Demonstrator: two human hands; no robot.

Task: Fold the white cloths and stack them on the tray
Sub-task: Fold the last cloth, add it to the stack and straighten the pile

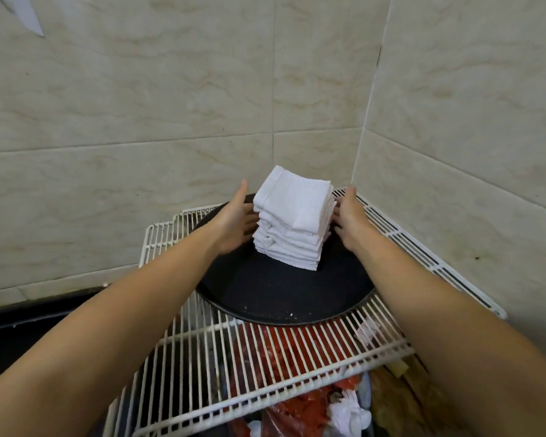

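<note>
A tall stack of folded white cloths (pixel 292 219) stands on a round black tray (pixel 281 294), toward the tray's far side. My left hand (pixel 234 220) is against the stack's left side with fingers straight, thumb raised. My right hand (pixel 349 216) touches the stack's right side, fingers extended toward the cloths. The top cloth lies slightly askew on the pile. Both forearms reach in from the bottom corners of the view.
The tray sits on a white wire rack (pixel 265 357) pushed into a tiled wall corner (pixel 363 127). Under the rack lie red plastic bags (pixel 284 402) and crumpled white rubbish (pixel 349 411). A dark counter (pixel 44 326) lies to the left.
</note>
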